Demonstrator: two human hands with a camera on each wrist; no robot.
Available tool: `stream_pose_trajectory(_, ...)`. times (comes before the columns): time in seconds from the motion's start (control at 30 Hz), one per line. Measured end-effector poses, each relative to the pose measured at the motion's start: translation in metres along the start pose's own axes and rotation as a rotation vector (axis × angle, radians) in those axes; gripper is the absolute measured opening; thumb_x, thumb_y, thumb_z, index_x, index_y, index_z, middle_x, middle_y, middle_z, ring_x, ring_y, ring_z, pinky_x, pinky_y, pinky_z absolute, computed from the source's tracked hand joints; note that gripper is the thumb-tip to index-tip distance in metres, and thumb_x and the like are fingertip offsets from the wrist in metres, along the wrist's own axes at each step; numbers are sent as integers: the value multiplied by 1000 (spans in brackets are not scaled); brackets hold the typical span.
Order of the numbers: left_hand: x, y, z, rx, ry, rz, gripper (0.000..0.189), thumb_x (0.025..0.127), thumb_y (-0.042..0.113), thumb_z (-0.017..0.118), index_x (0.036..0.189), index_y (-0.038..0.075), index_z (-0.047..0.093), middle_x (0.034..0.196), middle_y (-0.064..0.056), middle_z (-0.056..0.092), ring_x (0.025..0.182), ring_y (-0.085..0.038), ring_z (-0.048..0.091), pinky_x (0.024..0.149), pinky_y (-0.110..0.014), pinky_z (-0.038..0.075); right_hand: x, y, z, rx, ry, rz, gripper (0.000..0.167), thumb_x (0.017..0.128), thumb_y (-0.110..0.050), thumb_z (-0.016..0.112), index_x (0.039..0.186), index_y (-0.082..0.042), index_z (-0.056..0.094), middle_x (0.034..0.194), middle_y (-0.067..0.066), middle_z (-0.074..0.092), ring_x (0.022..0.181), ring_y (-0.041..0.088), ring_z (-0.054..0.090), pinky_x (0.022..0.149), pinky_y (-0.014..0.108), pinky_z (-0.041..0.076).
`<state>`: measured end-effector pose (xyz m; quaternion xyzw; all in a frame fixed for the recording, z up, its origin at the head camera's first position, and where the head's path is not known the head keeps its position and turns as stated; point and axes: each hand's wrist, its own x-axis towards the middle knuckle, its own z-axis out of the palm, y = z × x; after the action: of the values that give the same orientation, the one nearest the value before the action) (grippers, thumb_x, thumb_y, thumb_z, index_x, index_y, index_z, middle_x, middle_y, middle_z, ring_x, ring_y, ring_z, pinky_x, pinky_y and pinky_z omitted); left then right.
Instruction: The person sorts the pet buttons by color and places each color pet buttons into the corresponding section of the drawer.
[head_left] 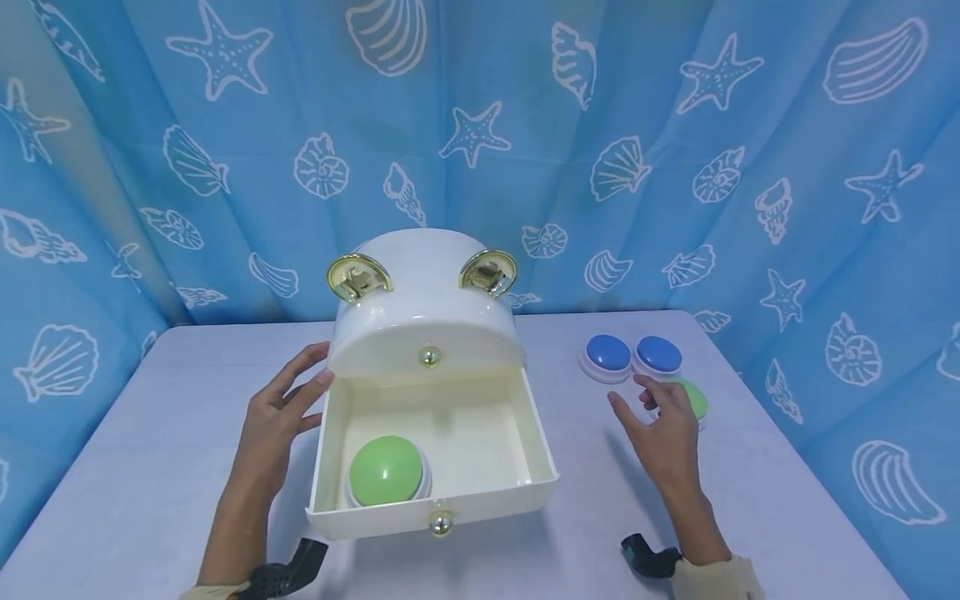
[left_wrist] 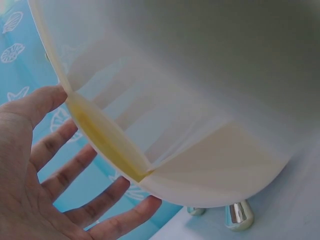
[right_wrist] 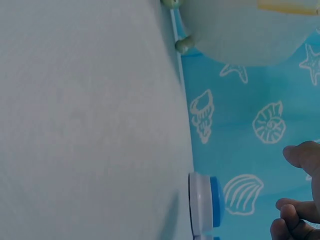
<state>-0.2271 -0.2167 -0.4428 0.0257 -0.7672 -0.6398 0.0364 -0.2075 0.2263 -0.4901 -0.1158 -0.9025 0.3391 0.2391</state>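
A white rounded storage box (head_left: 427, 308) with gold ear-like pieces stands at mid-table, its front drawer (head_left: 495, 500) pulled out. Inside the drawer's front left corner sits a green dome-topped button (head_left: 385, 472) on a white base. My left hand (head_left: 272, 425) is at the box's left side, fingers spread; in the left wrist view its thumb and fingertips (left_wrist: 152, 204) come right up to the box edge. Over the table to the right hovers my right hand (head_left: 667, 433), holding nothing, fingers loosely bent. Beneath it, a second green button (head_left: 692, 398) is partly hidden.
Two blue dome-topped buttons (head_left: 608, 353) stand side by side behind my right hand. A gold knob (head_left: 440, 523) juts from the drawer front. Behind the white-covered table (head_left: 187, 375) hangs a blue curtain (head_left: 480, 192) with shell prints.
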Motion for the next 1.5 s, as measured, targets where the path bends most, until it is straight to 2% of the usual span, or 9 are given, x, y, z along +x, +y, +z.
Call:
stream_pose_trajectory(0.1, 0, -1, 0, -1, 1, -3, 59, 94, 51, 63, 148, 30, 49, 151, 11, 44, 131, -20, 52, 89, -32, 56, 3, 7, -1, -19, 21, -8, 50, 89, -27, 77, 130, -1, 63, 104, 11, 50, 96, 23, 48, 74, 29, 44)
stream_pose_trajectory(0.27, 0, -1, 0, 1, 4, -5, 60, 94, 52, 63, 148, 30, 49, 150, 11, 44, 131, -20, 52, 93, -40, 55, 9, 20, -1, -48, 53, -10, 52, 88, -25, 78, 130, 3, 62, 104, 14, 50, 95, 27, 48, 75, 35, 43)
stream_pose_trajectory(0.4, 1, -1, -1, -1, 3, -3, 60, 94, 52, 63, 148, 31, 49, 151, 11, 44, 132, -21, 51, 95, -44, 54, 12, 30, -3, -66, 37, 54, 56, 90, -29, 76, 133, 2, 59, 110, 17, 49, 101, 31, 49, 84, 42, 47)
stream_pose_trajectory(0.57, 0, -1, -1, -5, -1, 0, 60, 94, 52, 63, 148, 30, 49, 151, 10, 44, 132, -22, 51, 96, -47, 53, 14, 39, -7, -74, 16, 115, 61, 92, -35, 72, 138, 2, 55, 116, 20, 47, 106, 34, 49, 86, 45, 48)
stream_pose_trajectory(0.77, 0, -2, 0, 2, 3, 2, 60, 94, 52, 63, 148, 30, 49, 151, 10, 44, 132, -22, 51, 96, -47, 53, 16, 45, -12, -91, 9, 182, 68, 92, -40, 70, 143, 2, 50, 120, 22, 44, 112, 38, 43, 87, 50, 47)
stream_pose_trajectory(1.03, 0, -1, -1, 11, -1, 7, 59, 95, 51, 62, 149, 31, 48, 152, 10, 43, 132, -23, 51, 95, -46, 53, 21, 61, -18, -124, 11, 263, 77, 91, -44, 71, 146, 3, 45, 126, 26, 40, 121, 44, 35, 89, 57, 37)
stream_pose_trajectory(1.33, -1, -3, 0, 11, 0, 7, 59, 95, 51, 62, 149, 31, 48, 152, 10, 43, 132, -23, 51, 94, -45, 53, 22, 79, -19, -148, 26, 240, 81, 87, -39, 76, 143, 9, 43, 127, 31, 39, 122, 46, 34, 95, 63, 29)
stream_pose_trajectory(1.5, -1, -1, 0, 21, -1, 3, 61, 94, 53, 61, 149, 32, 46, 153, 10, 42, 133, -24, 50, 95, -46, 53, 21, 85, -19, -159, 8, 279, 90, 87, -45, 75, 145, 12, 37, 132, 35, 34, 124, 48, 29, 98, 67, 26)
